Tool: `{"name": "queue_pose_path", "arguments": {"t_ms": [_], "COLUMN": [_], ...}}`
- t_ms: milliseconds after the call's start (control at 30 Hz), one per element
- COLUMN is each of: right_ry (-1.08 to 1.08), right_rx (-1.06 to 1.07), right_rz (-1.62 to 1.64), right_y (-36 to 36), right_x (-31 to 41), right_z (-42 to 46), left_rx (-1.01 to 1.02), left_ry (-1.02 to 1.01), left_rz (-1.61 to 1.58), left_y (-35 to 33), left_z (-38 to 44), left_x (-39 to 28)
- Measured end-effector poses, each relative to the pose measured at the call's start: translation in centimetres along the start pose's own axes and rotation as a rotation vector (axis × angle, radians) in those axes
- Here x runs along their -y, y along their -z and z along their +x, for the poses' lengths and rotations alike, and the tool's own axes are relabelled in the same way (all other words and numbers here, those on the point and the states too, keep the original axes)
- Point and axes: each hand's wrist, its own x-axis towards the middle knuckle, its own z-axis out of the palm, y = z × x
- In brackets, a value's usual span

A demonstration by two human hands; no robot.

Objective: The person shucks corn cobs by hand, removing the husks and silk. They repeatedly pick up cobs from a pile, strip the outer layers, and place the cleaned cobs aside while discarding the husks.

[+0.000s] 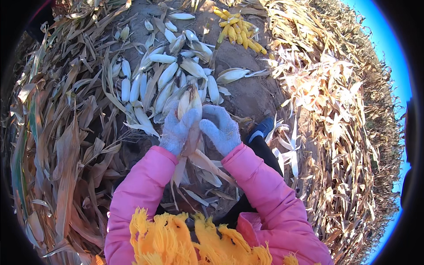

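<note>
My left hand (177,131), in a pale knit glove, is wrapped around an ear of corn in its husk (191,99). The tip of that ear points away from me, and loose husk leaves hang below the hand. Just right of the ear is my right hand (221,129), gloved alike, its thumb and fingers curved apart with a gap between them. Whether its fingertips touch the husk cannot be made out. Beyond both hands lies a heap of unpeeled corn ears (169,74) in pale husks.
Bare yellow cobs (237,29) are piled on the soil (243,59) at the far right. Dry cornstalks (66,149) cover the left side, and more stalks (341,159) lie on the right. Peeled husks (324,82) form a pale heap. My shoe (265,126) shows beside my right hand.
</note>
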Motion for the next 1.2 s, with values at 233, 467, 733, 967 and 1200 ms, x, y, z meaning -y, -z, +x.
{"name": "queue_pose_path", "arguments": {"t_ms": [233, 467, 733, 967, 1200], "right_ry": [-0.079, -0.003, -0.005, -0.171, -0.422], "right_rx": [0.043, -0.003, -0.046, 0.053, -0.100], "right_rz": [-0.082, -0.095, 0.001, -0.127, 0.185], "right_y": [1.4, 1.6, 1.2, 2.4, 1.3], "right_x": [1.5, 0.8, 1.1, -0.1, 1.2], "right_z": [0.3, 0.5, 0.5, 0.6, 0.6], "left_rx": [0.115, 0.207, 0.276, 0.338, 0.184], "left_ry": [0.044, 0.030, 0.113, 0.180, 0.024], "left_rz": [-0.030, 0.064, 0.044, 0.093, 0.352], "left_y": [-0.8, -0.1, 0.1, 0.4, -0.9], "left_z": [-1.5, -1.2, -1.0, -1.3, -1.3], "left_x": [0.4, 0.6, 0.1, 0.3, -0.2]}}
